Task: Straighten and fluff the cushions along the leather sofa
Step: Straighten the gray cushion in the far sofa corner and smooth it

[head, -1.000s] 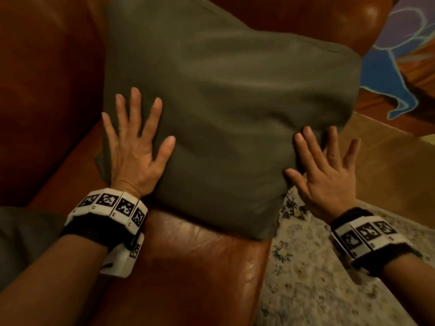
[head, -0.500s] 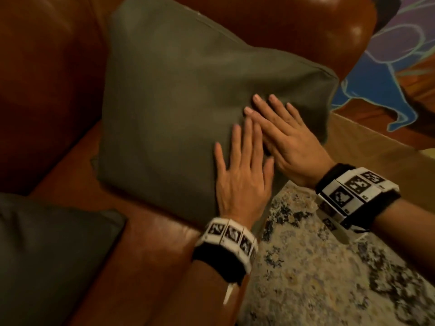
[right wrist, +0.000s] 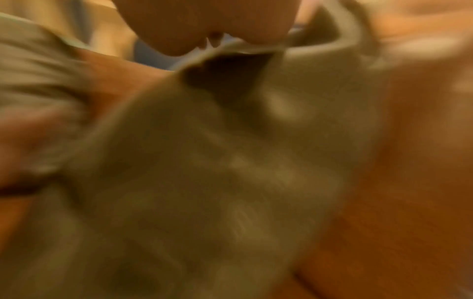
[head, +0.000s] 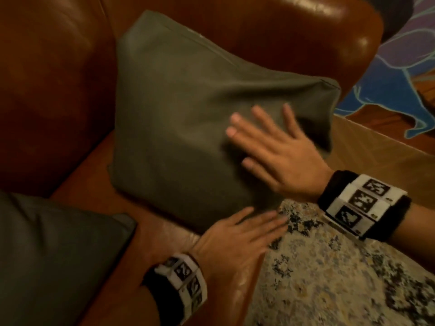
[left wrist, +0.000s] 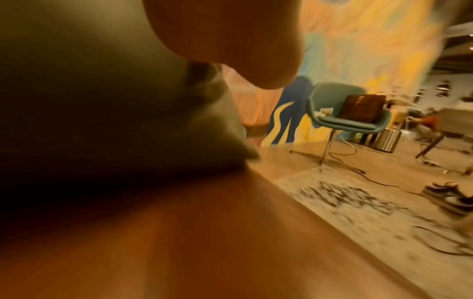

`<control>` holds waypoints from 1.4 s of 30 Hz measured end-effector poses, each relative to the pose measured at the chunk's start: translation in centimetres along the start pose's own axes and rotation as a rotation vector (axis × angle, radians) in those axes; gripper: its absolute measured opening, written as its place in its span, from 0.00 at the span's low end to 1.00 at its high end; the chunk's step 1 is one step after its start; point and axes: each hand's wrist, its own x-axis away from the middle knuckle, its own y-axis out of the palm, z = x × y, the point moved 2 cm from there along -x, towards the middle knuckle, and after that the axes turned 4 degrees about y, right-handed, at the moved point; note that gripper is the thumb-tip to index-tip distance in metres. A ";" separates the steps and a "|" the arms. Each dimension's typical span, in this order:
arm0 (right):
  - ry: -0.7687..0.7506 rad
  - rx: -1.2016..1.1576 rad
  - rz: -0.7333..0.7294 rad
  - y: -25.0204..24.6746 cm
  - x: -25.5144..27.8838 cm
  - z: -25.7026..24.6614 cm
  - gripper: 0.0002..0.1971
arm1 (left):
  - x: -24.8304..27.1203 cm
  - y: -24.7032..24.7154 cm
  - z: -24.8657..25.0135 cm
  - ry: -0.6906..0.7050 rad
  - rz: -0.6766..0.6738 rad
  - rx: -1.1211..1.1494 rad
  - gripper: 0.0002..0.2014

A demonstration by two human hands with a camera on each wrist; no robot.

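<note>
An olive-green cushion (head: 183, 118) leans in the corner of the brown leather sofa (head: 54, 85), against its backrest and right arm. My right hand (head: 263, 137) lies flat on the cushion's lower right face, fingers spread and straight. My left hand (head: 244, 234) is below the cushion's bottom edge at the front of the seat, fingers extended and holding nothing. A second olive cushion (head: 51, 255) lies on the seat at lower left. The wrist views are blurred: the left one shows the cushion (left wrist: 102, 101) and the seat, the right one only the cushion fabric (right wrist: 204, 182).
A patterned beige rug (head: 341, 278) covers the floor in front of the sofa. A wall mural (head: 400, 78) is at the upper right. The left wrist view shows a teal chair (left wrist: 350, 119), a metal bin (left wrist: 386, 139), cables and shoes (left wrist: 450, 196) on the floor.
My left hand has slid down off the cushion's face to its bottom edge. My right hand has spread its fingers and stays on the lower right face. The cushion sits more upright in the corner.
</note>
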 end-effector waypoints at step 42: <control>0.715 -0.153 -0.840 -6.3 -17.3 6.1 0.34 | 5.0 -13.4 -23.2 -1.623 0.515 0.932 0.31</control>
